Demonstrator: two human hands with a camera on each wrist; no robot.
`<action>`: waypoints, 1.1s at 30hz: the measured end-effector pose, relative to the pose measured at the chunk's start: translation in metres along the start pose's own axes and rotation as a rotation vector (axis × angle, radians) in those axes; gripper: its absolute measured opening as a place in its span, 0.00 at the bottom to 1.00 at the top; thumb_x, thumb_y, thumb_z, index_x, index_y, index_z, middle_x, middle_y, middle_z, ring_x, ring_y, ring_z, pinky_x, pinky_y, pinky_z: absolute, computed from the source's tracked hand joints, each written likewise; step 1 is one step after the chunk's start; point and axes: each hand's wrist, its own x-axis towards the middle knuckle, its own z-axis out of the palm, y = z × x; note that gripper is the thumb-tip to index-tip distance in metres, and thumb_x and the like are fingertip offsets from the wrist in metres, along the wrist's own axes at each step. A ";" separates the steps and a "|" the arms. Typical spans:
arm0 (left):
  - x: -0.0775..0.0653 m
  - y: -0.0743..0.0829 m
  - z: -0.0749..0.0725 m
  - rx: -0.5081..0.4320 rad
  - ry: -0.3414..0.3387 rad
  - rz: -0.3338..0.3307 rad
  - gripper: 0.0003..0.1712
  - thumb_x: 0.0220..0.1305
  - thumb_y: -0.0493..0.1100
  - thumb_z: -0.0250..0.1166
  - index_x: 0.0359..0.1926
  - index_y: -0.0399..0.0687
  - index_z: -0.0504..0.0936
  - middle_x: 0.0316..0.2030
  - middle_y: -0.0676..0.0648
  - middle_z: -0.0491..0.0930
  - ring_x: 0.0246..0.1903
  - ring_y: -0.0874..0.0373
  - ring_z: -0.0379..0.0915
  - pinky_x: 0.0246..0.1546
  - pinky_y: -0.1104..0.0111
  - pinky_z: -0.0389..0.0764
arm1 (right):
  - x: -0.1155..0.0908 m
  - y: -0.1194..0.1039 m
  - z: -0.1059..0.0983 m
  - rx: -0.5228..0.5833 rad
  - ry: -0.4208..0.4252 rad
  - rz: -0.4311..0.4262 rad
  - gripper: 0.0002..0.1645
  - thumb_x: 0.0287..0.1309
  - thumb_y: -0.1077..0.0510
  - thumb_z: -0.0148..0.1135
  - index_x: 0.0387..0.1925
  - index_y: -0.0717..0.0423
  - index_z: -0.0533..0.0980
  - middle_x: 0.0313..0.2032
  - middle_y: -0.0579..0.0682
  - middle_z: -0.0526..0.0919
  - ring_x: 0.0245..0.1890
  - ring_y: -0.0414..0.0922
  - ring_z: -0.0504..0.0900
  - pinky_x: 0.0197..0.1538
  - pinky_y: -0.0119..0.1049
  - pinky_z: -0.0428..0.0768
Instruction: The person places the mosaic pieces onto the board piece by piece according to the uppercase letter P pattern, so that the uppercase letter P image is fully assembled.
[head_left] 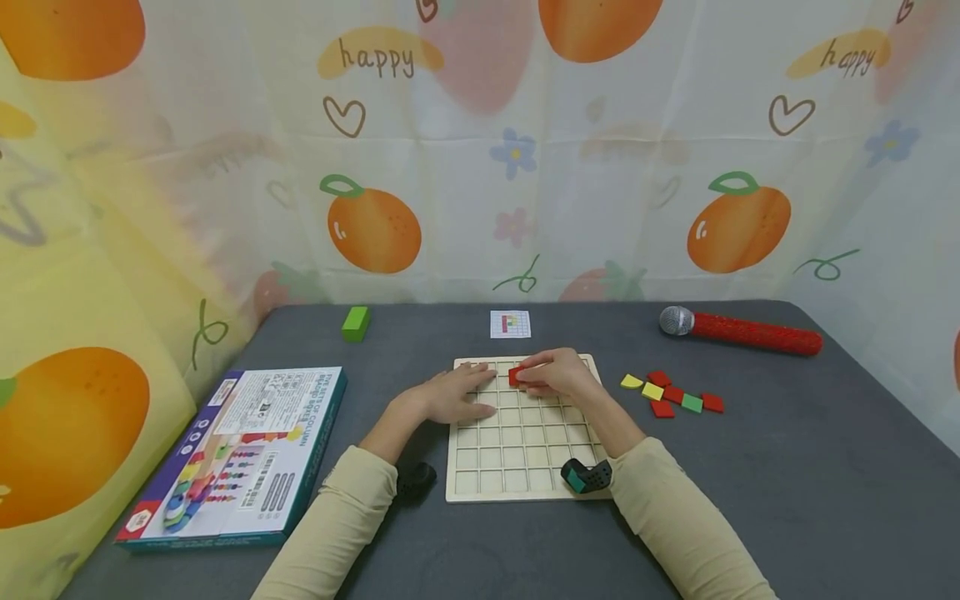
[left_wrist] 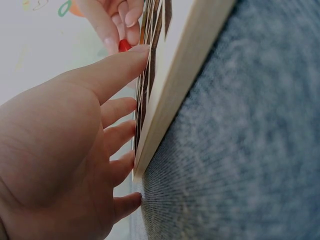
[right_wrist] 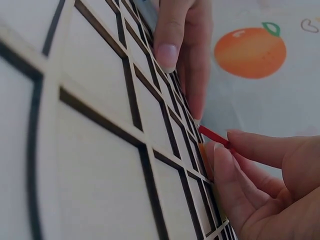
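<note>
A pale wooden grid board (head_left: 490, 458) lies at the middle of the table. My left hand (head_left: 456, 395) rests on its upper left part, fingers spread and straight, with the thumb on the grid. Between thumb and fingertips my right hand (head_left: 561, 375) pinches a thin red square tile (right_wrist: 214, 136). In the right wrist view the tile is tilted, one edge right at the board's surface. Just under it an orange-toned strip (right_wrist: 205, 161) shows in the grid, partly hidden by my fingers.
Loose red, yellow and green tiles (head_left: 692, 403) lie right of the board. Behind it is a small pattern card (head_left: 510, 324). A green block (head_left: 356, 323) stands at the back left, a printed box (head_left: 247, 458) lies at left, and a red microphone (head_left: 757, 332) at the back right.
</note>
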 end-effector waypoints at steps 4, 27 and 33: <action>0.000 -0.001 0.000 -0.002 0.003 -0.001 0.40 0.67 0.59 0.56 0.74 0.50 0.55 0.73 0.46 0.49 0.72 0.47 0.37 0.67 0.47 0.44 | 0.000 0.001 0.002 -0.007 -0.001 -0.019 0.19 0.56 0.66 0.66 0.50 0.67 0.77 0.41 0.62 0.82 0.28 0.43 0.85 0.34 0.32 0.82; 0.003 -0.002 0.004 0.002 0.024 -0.002 0.40 0.67 0.59 0.57 0.73 0.49 0.57 0.72 0.45 0.50 0.72 0.48 0.38 0.66 0.47 0.45 | -0.004 0.000 0.009 -0.046 0.040 -0.058 0.15 0.61 0.62 0.63 0.46 0.67 0.79 0.34 0.57 0.83 0.27 0.43 0.82 0.34 0.32 0.82; 0.002 -0.002 0.003 -0.003 0.026 0.003 0.40 0.67 0.59 0.57 0.73 0.49 0.57 0.72 0.45 0.50 0.72 0.47 0.39 0.67 0.48 0.45 | -0.004 -0.001 0.011 -0.063 0.064 -0.065 0.15 0.62 0.61 0.62 0.46 0.67 0.79 0.35 0.58 0.82 0.28 0.43 0.82 0.34 0.33 0.82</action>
